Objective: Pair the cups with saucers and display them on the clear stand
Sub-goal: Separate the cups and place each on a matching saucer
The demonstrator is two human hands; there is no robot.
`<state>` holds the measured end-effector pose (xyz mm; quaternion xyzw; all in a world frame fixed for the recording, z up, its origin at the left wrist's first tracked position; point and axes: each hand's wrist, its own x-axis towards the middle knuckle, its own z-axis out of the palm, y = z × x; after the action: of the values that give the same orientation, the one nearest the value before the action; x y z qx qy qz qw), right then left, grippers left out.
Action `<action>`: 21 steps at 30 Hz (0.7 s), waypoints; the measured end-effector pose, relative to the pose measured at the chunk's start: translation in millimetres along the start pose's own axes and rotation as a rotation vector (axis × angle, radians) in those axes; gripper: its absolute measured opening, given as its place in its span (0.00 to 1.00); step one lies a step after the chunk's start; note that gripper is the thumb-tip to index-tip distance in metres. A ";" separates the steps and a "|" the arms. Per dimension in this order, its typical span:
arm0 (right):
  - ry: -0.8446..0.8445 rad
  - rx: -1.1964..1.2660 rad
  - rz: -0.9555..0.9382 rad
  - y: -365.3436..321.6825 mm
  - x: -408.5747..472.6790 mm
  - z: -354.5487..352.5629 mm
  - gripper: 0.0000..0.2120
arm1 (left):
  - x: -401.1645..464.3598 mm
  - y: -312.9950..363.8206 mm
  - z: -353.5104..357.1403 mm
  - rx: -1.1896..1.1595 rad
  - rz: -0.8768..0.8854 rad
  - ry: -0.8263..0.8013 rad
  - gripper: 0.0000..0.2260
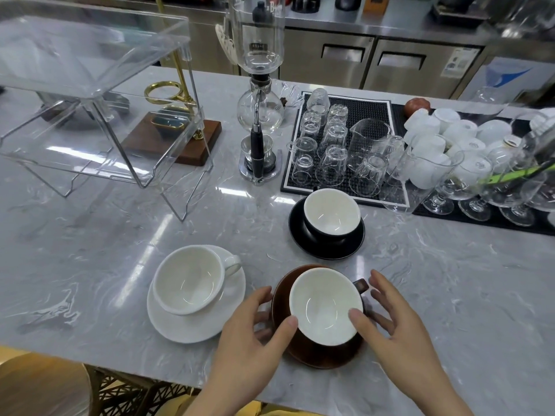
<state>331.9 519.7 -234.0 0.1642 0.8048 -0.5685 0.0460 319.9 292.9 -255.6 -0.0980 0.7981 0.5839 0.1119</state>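
Note:
A brown cup (326, 306) with a white inside sits on a brown saucer (280, 298) at the near edge of the marble counter. My left hand (255, 337) cups its left side, thumb on the rim and fingers on the saucer. My right hand (399, 328) cups the right side, thumb on the rim. A white cup (189, 279) rests on a white saucer (192, 328) to the left. A black cup (332, 213) stands on a black saucer (300, 235) behind. The clear stand (90, 73), two tiers, is at the far left, with nothing on its shelves.
A glass siphon brewer (259, 103) stands mid-counter. A black mat (354, 106) on the right holds several upturned glasses and a glass pitcher (371, 139). White cups (444, 130) and stemmed glasses (468, 181) crowd the far right. A brass dripper stand on a wooden base (186, 145) sits behind the clear stand.

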 end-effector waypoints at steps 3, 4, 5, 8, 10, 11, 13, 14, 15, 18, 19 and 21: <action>0.017 0.095 0.053 3.4 0.3 2.8 0.31 | 1.9 0.3 -0.2 -0.005 -0.011 -0.022 0.30; 0.021 0.114 0.068 3.6 0.5 3.4 0.30 | 2.8 0.2 -0.3 -0.015 -0.017 -0.025 0.31; 0.026 0.120 0.080 3.8 0.7 3.8 0.30 | 3.9 0.5 0.0 -0.029 -0.024 -0.027 0.32; 0.025 0.094 0.098 1.5 0.4 4.9 0.32 | 5.3 2.7 0.7 -0.029 -0.032 -0.028 0.38; 0.016 0.084 0.103 0.7 0.3 5.6 0.33 | 5.5 4.4 0.0 0.019 -0.035 -0.027 0.41; 0.010 0.079 0.106 1.0 0.5 5.7 0.33 | 5.8 5.1 -0.5 0.032 -0.044 -0.034 0.41; 0.001 0.068 0.117 1.5 1.4 5.3 0.33 | 7.7 6.5 -1.2 0.020 -0.074 -0.057 0.41; -0.004 0.063 0.127 2.0 2.1 4.7 0.34 | 9.1 7.3 -1.3 0.007 -0.091 -0.068 0.42; -0.013 0.057 0.141 2.7 3.1 3.5 0.35 | 10.8 8.6 -0.8 0.001 -0.106 -0.073 0.42; -0.063 0.036 0.196 4.0 6.4 -2.2 0.37 | 14.6 12.8 1.1 0.028 -0.135 -0.074 0.43; -0.087 0.032 0.216 4.4 7.5 -3.7 0.37 | 15.9 13.3 1.7 0.034 -0.140 -0.076 0.43; -0.125 0.061 0.256 5.8 9.6 -5.9 0.35 | 17.8 13.1 3.0 0.017 -0.156 -0.083 0.38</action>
<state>325.4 529.0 -239.6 0.2314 0.7552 -0.5913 0.1631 299.3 299.3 -249.8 -0.1345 0.7875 0.5703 0.1910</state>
